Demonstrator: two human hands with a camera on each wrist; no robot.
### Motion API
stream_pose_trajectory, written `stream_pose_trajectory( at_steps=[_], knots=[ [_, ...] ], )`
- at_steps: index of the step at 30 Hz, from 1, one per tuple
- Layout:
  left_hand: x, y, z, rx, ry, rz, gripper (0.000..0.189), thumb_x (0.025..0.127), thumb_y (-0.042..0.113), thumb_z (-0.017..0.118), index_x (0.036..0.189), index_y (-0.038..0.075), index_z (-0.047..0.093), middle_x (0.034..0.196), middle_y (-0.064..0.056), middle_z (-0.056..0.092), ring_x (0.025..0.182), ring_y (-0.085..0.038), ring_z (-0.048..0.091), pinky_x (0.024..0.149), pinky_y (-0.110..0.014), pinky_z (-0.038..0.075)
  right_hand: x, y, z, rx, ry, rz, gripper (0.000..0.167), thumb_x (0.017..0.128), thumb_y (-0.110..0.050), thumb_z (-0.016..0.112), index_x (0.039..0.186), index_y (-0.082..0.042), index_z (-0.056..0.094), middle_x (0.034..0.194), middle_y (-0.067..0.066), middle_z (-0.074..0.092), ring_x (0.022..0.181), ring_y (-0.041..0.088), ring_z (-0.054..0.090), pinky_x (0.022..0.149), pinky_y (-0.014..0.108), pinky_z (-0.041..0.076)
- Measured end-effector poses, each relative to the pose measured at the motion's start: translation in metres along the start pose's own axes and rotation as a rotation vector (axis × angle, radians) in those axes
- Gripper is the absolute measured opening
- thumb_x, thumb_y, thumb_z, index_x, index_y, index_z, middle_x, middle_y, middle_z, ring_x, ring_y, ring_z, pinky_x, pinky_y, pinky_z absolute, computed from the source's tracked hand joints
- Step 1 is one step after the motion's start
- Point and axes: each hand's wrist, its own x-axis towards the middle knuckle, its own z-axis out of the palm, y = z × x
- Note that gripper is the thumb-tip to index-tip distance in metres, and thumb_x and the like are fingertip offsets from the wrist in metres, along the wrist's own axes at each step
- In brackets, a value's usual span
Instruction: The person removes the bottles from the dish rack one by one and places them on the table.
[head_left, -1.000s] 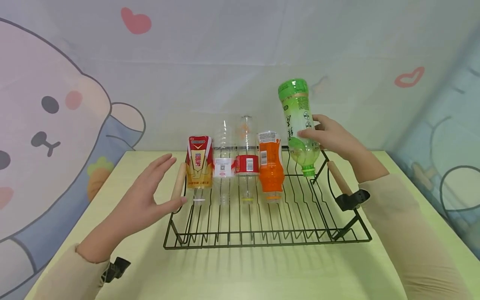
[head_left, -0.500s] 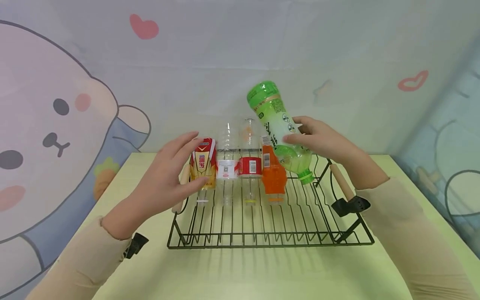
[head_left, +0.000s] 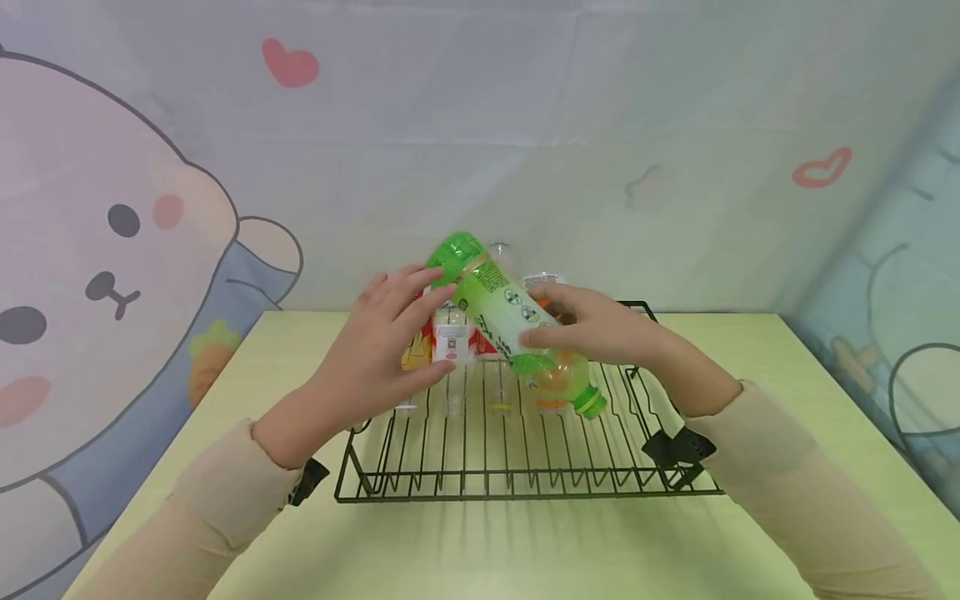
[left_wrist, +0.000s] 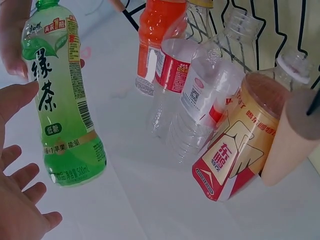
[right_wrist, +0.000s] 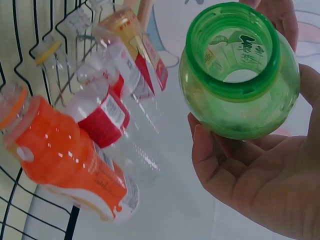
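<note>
My right hand (head_left: pixel 600 329) grips a green tea bottle (head_left: pixel 498 312) around its middle. The bottle is tilted, its uncapped mouth low at the right and its base up at the left. In the right wrist view I look straight into the open mouth of that bottle (right_wrist: pixel 240 112). My left hand (head_left: pixel 375 350) reaches up to the base end with its fingers spread and relaxed; whether the fingertips touch the plastic I cannot tell. Behind, a red and gold bottle (left_wrist: pixel 237 145), two clear bottles and an orange bottle (right_wrist: pixel 75 155) lean mouth-down in a row on the black wire rack (head_left: pixel 480 496).
A pale yellow table (head_left: pixel 495 550) carries the rack. One rounded wooden rack handle (left_wrist: pixel 292 140) shows beside the red and gold bottle. A printed cloth (head_left: pixel 420 100) with a cartoon bear hangs close behind.
My right hand has brought the green tea bottle left and down, tilting it further toward horizontal. My left hand has moved right and come up to the bottle's base.
</note>
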Motion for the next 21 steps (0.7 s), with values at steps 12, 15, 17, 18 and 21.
stream_pose_trajectory(
  at_steps=[12, 15, 17, 18, 21],
  knots=[
    [0.001, 0.004, 0.008, 0.01, -0.055, 0.07, 0.074, 0.073, 0.033, 0.084, 0.135, 0.009, 0.052, 0.141, -0.012, 0.047, 0.14, -0.031, 0.03, 0.114, -0.057, 0.016, -0.004, -0.004, 0.023, -0.034, -0.08, -0.049, 0.059, 0.091, -0.032, 0.062, 0.144, -0.016, 0.041, 0.111, 0.007, 0.062, 0.097, 0.022, 0.06, 0.078, 0.033, 0.053],
    [0.0, 0.006, 0.009, 0.014, -0.111, 0.058, 0.073, 0.074, 0.036, 0.082, 0.136, 0.011, 0.051, 0.141, -0.01, 0.047, 0.141, -0.03, 0.029, 0.115, -0.058, 0.013, -0.005, -0.005, 0.026, -0.05, -0.086, -0.056, 0.057, 0.091, -0.032, 0.063, 0.142, -0.014, 0.044, 0.112, 0.007, 0.061, 0.096, 0.022, 0.06, 0.077, 0.033, 0.054],
    [0.0, 0.008, 0.01, 0.014, -0.144, 0.05, 0.074, 0.074, 0.038, 0.082, 0.137, 0.013, 0.052, 0.141, -0.009, 0.048, 0.14, -0.03, 0.03, 0.115, -0.059, 0.012, -0.006, -0.005, 0.027, -0.078, -0.082, -0.061, 0.055, 0.09, -0.034, 0.063, 0.139, -0.014, 0.047, 0.111, 0.005, 0.061, 0.096, 0.021, 0.059, 0.078, 0.032, 0.053],
    [0.0, 0.008, 0.011, 0.017, -0.157, 0.048, 0.074, 0.074, 0.039, 0.082, 0.137, 0.013, 0.052, 0.14, -0.009, 0.048, 0.14, -0.03, 0.03, 0.115, -0.059, 0.012, -0.006, -0.005, 0.028, -0.084, -0.083, -0.062, 0.054, 0.09, -0.033, 0.063, 0.138, -0.014, 0.048, 0.11, 0.005, 0.062, 0.096, 0.021, 0.06, 0.078, 0.032, 0.053],
    [0.0, 0.009, 0.013, 0.028, -0.181, 0.052, 0.075, 0.073, 0.043, 0.082, 0.137, 0.014, 0.052, 0.138, -0.008, 0.05, 0.138, -0.029, 0.033, 0.115, -0.06, 0.011, -0.006, -0.005, 0.029, -0.104, -0.087, -0.063, 0.054, 0.09, -0.034, 0.063, 0.137, -0.014, 0.048, 0.11, 0.004, 0.062, 0.097, 0.021, 0.06, 0.08, 0.033, 0.053]
  ],
)
